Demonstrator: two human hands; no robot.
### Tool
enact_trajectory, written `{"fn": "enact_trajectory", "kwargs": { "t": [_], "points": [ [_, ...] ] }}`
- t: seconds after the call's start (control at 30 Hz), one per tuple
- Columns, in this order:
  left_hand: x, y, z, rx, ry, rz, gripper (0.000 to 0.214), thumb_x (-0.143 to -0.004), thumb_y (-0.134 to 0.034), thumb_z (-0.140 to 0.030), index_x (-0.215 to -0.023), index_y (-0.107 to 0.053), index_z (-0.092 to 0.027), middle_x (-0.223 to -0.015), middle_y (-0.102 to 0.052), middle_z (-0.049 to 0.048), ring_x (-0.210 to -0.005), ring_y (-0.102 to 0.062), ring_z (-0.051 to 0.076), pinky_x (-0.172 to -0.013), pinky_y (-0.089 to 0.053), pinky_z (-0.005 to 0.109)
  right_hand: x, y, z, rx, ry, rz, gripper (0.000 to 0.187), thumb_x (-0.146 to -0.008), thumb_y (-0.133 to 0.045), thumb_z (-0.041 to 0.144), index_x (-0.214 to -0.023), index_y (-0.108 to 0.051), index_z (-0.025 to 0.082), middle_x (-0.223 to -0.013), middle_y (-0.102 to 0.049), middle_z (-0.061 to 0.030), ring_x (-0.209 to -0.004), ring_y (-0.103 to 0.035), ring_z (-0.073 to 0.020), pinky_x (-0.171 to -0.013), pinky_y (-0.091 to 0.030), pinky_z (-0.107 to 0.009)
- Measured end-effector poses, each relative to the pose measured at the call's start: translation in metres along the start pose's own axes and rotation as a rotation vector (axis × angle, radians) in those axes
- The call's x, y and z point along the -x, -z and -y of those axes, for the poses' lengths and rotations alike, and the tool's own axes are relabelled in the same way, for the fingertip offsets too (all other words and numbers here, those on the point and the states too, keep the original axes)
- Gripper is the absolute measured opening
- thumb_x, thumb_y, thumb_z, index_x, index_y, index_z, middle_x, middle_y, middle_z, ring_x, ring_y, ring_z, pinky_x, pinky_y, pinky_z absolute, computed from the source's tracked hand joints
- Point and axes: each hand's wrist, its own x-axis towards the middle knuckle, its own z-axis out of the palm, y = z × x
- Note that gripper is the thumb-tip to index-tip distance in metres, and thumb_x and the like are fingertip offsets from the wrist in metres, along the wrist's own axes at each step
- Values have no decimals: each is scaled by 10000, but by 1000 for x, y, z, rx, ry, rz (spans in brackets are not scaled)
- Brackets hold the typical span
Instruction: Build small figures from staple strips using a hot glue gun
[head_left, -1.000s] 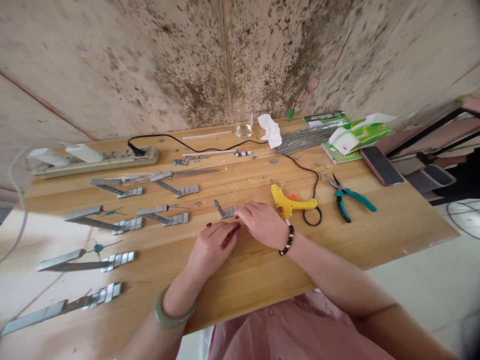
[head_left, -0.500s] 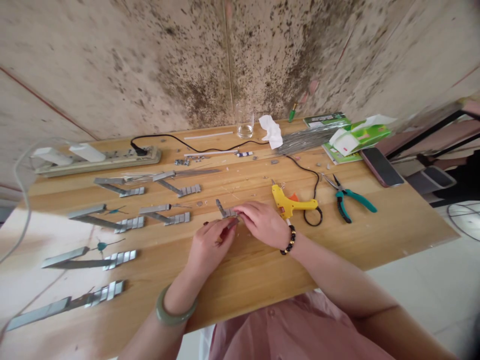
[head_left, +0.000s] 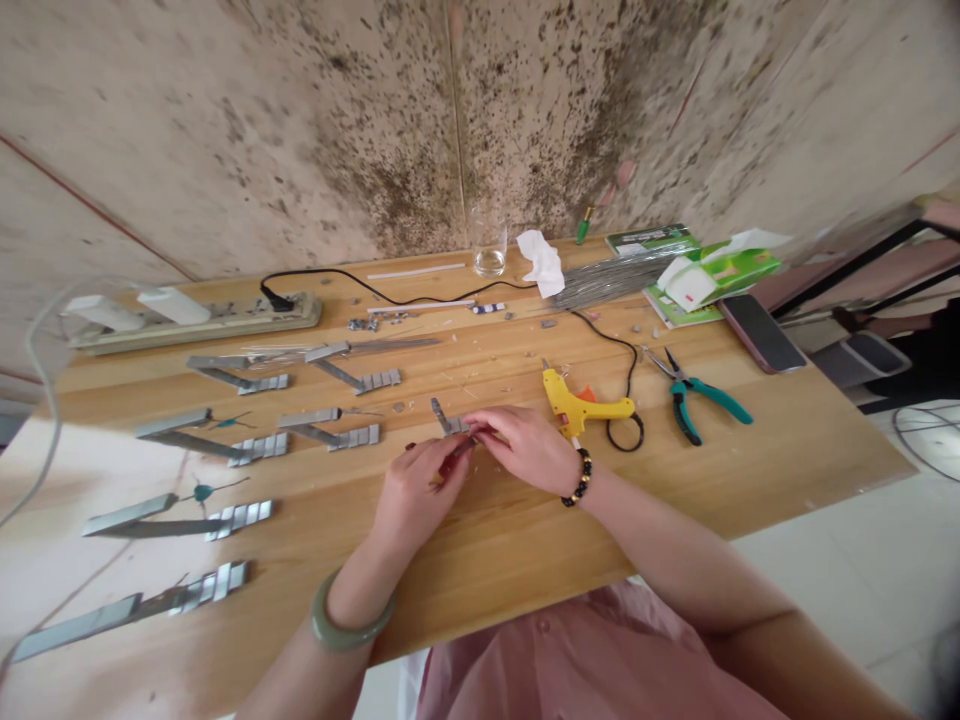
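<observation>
My left hand (head_left: pixel 422 488) and my right hand (head_left: pixel 517 445) meet over the middle of the wooden table. The left fingers are closed on a small grey piece, mostly hidden by the fingertips. The right thumb and fingers pinch together against its far end; whether they grip it or something thinner cannot be made out. Just beyond the fingertips lies a small grey folded strip assembly (head_left: pixel 442 415), its right part covered by my right hand. A yellow glue gun (head_left: pixel 589 405) rests to the right of my right hand.
Several grey folded strip pieces (head_left: pixel 247 520) lie on the left. Teal-handled pliers (head_left: pixel 697 400), a phone (head_left: pixel 763 333) and a tissue pack (head_left: pixel 739 270) are on the right. A glass (head_left: pixel 490 255), a wire bundle (head_left: pixel 619 280) and a power strip (head_left: pixel 217 325) line the back.
The fingertips of both hands have drawn slightly closer together, and the small grey piece shows less between them. The things on the table stay put.
</observation>
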Motion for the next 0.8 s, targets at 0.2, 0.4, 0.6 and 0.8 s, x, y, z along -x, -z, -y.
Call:
{"fn": "enact_trajectory", "kwargs": {
  "t": [0.2,0.4,0.6,0.8],
  "points": [
    [-2,1,-2,9,-19,18,144,-851,-566,-186,-968,-648,-165,-708,-675,8,-571,-592,104,-595,-479,216,0,-2,-1,-2,-2,9,269,-847,-538,44,-1082,-584,166,-1031,-698,-64,-943,-650,-170,-866,-506,-316],
    [-2,-1,0,23,-37,28,140,-861,-553,-182,-964,-648,-174,-754,-691,27,-614,-626,115,-620,-504,227,0,-3,-2,-7,3,13,285,-833,-539,28,-1083,-581,156,-1028,-695,-71,-939,-643,-176,-867,-506,-327],
    [0,-2,1,31,-52,34,135,-852,-568,-168,-955,-654,-161,-802,-706,49,-681,-659,134,-660,-513,232,1,-4,-3,19,16,27,307,-806,-532,8,-1077,-574,146,-1026,-687,-79,-941,-629,-187,-865,-496,-332],
    [0,-2,0,27,-23,31,153,-851,-569,-173,-976,-655,-179,-774,-698,26,-630,-638,117,-632,-509,223,2,-4,-2,37,-7,37,330,-785,-525,5,-1077,-558,154,-990,-680,-70,-915,-628,-187,-842,-495,-329]
  ]
}}
